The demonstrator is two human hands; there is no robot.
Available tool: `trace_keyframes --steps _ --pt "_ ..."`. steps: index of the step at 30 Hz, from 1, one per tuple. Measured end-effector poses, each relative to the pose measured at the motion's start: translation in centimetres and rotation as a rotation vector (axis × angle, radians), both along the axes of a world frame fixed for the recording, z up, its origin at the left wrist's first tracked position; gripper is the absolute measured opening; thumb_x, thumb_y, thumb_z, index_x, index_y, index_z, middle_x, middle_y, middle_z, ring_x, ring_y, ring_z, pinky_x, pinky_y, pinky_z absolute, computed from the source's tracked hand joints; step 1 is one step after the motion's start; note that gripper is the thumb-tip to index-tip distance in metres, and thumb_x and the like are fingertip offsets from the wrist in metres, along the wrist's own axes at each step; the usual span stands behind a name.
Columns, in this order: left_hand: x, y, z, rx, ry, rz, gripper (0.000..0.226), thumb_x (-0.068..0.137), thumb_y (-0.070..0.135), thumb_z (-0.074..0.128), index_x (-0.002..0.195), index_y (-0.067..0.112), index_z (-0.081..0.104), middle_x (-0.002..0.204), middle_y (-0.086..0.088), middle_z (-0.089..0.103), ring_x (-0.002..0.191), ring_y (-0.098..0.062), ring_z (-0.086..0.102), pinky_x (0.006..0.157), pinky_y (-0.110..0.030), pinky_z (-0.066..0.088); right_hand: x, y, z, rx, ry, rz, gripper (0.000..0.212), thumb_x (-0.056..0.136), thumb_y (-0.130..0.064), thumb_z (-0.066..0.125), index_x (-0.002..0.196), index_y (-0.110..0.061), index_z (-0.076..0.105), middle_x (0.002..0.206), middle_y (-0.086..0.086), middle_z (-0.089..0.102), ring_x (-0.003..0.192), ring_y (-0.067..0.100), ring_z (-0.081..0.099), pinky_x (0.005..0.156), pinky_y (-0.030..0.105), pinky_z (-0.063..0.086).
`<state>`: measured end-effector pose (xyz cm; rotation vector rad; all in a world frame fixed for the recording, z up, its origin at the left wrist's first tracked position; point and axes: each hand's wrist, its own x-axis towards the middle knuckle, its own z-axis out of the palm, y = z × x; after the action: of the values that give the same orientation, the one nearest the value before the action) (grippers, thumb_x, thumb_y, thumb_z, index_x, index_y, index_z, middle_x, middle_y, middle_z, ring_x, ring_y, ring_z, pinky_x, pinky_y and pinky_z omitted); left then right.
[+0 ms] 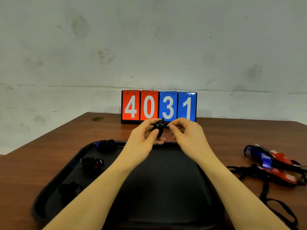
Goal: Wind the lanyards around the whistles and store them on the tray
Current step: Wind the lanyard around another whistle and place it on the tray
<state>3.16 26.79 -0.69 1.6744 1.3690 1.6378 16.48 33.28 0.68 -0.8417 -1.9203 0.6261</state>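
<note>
Left hand [146,133] pinched the small black plastic whistle [158,128] w/ curled fingers, above the far rim of the black plastic tray [166,188], right hand [184,130] fingers pinched its black lanyard end, so imo keep tension & tuck the tail.

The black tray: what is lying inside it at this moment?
Inside the tray, along its left side, lie three wound bundles; the middle one shows red. The rest seen is bare. Both forearms cross over the tray and cover strips of its floor, so those parts cannot be checked.
</note>
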Motion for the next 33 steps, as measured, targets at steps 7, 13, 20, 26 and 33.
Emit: trace_keyframes --steps 7,13,20,26,33 --pt "-0.21 0.09 -0.11 -0.031 0.075 0.014 0.031 0.095 0.007 0.045 0.118 0.028 0.047 0.108 0.006 0.058 0.085 -0.009 0.068 0.075 -0.019 0.055 0.01 -0.61 0.28 -0.175 0.202 0.158 0.014 0.086 -0.004 0.06 0.094 -0.014 0.065 0.08 0.001 0.067 0.067 0.002 0.065 0.062 0.012 0.052" --pt "-0.13 0.14 -0.16 -0.025 0.081 -0.001 0.031 0.095 0.006 0.042 0.118 0.026 0.046 0.107 0.006 0.057 0.084 -0.008 0.066 0.069 -0.019 0.055 -0.06 -0.77 0.17 -0.133 0.202 0.152 0.015 0.085 -0.006 0.062 0.092 -0.018 0.067 0.084 -0.003 0.068 0.075 0.003 0.066 0.07 0.015 0.054" --pt "-0.04 0.1 -0.03 -0.016 0.09 0.014 0.028 0.097 0.007 0.039 0.113 0.029 0.042 0.108 0.006 0.055 0.079 0.0 0.064 0.066 -0.014 0.052 0.11 -1.03 0.33 -0.124 0.315 0.125 0.015 0.081 -0.007 0.067 0.087 -0.021 0.069 0.082 -0.003 0.071 0.079 0.008 0.068 0.076 0.019 0.054" --pt "0.01 0.09 -0.11 -0.015 0.108 0.01 0.028 0.097 0.008 0.039 0.113 0.03 0.043 0.109 0.003 0.056 0.081 -0.006 0.064 0.066 -0.018 0.054 -0.01 -0.9 0.14 -0.125 0.3 0.106 0.016 0.085 -0.011 0.064 0.098 -0.016 0.069 0.087 0.001 0.071 0.087 0.012 0.067 0.086 0.028 0.054" --pt "0.17 0.05 -0.12 0.002 0.112 0.023 0.027 0.097 0.009 0.038 0.112 0.031 0.042 0.107 0.005 0.056 0.078 -0.001 0.063 0.067 -0.018 0.054 0.02 -0.96 0.28 -0.15 0.366 0.139 0.015 0.085 -0.009 0.063 0.096 -0.018 0.069 0.092 0.001 0.071 0.089 0.012 0.067 0.083 0.025 0.055"
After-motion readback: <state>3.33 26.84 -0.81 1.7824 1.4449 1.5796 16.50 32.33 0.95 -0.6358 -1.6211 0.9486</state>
